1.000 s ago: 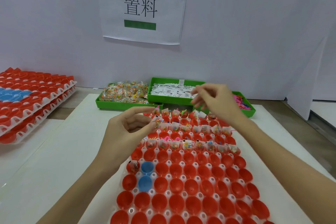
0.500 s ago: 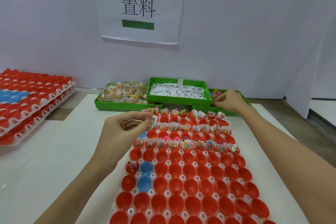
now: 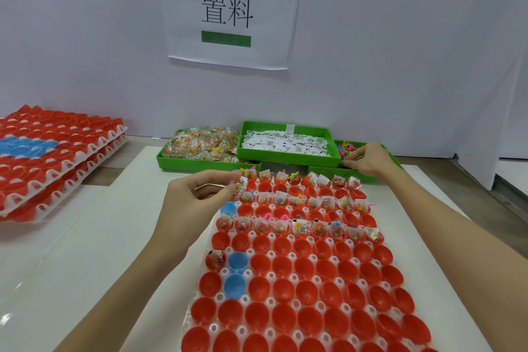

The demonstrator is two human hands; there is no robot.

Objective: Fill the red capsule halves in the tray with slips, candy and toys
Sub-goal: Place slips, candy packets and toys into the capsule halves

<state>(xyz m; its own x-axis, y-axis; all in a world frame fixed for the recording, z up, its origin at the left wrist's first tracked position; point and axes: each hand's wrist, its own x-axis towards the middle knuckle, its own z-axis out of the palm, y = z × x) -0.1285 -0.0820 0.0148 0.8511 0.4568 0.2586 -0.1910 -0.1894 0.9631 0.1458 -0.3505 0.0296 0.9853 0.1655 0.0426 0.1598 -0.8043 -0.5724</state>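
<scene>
A white tray (image 3: 220,296) of red capsule halves (image 3: 307,291) lies in front of me. Its far rows hold candy packets and slips; the near rows are bare, and three halves are blue (image 3: 237,261). My left hand (image 3: 197,197) hovers over the tray's far left corner, pinching a small candy packet with a slip (image 3: 240,184). My right hand (image 3: 367,161) reaches into the green toy bin (image 3: 368,178) at the far right, fingers closed among the coloured toys (image 3: 347,148); what it grips is hidden.
A green bin of candy packets (image 3: 204,146) and a green bin of white slips (image 3: 285,143) stand behind the tray. Stacked trays of red halves (image 3: 57,151) sit at the left. A white wall with a paper sign (image 3: 228,11) is behind.
My right hand moved from above the tray's far end back and right into the toy bin. My left hand kept its packet and barely shifted.
</scene>
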